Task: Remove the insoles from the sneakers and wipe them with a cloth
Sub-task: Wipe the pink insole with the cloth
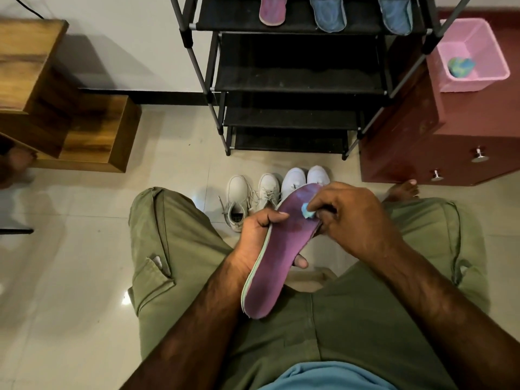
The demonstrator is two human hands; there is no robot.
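My left hand (257, 232) grips a purple insole (277, 254) from beneath, thumb on its left edge, holding it over my lap. My right hand (351, 218) pinches a small light-blue cloth (307, 211) and presses it on the insole's upper part. On the floor beyond stand two pairs of sneakers: a grey-white laced pair (251, 197) and a white pair (305, 177), partly hidden by the insole. Three more insoles lie on the rack's top shelf: one purple (272, 9), two blue (327, 12) (395, 14).
A black shoe rack (295, 80) stands straight ahead. A maroon cabinet (422, 142) at the right carries a pink basket (472, 54) with a green-blue cloth (461, 66) inside. Wooden furniture (70, 108) stands at the left. My bare foot (403, 190) rests by the cabinet.
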